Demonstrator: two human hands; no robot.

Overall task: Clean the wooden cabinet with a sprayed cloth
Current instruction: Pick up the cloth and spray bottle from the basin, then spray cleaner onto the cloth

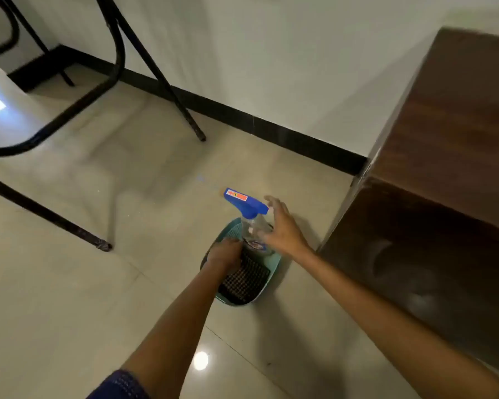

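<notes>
Teal basket (274, 266) on the floor holds spray bottle (249, 217) and cloth (247, 279), so we're barely started. Right hand (283, 226) is open by the bottle, left hand (224, 251) is down on the cloth, grip unclear. Wooden cabinet (444, 174) on the right looks unwiped.

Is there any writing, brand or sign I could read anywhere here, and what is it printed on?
Nothing can be read in full.
Orange sticker on the blue trigger head of the clear spray bottle: a pale arrow-like mark, lettering too blurred.
Round blue and red brand label low on that bottle: too blurred and partly hidden.
Dark wooden cabinet: no writing.
</notes>
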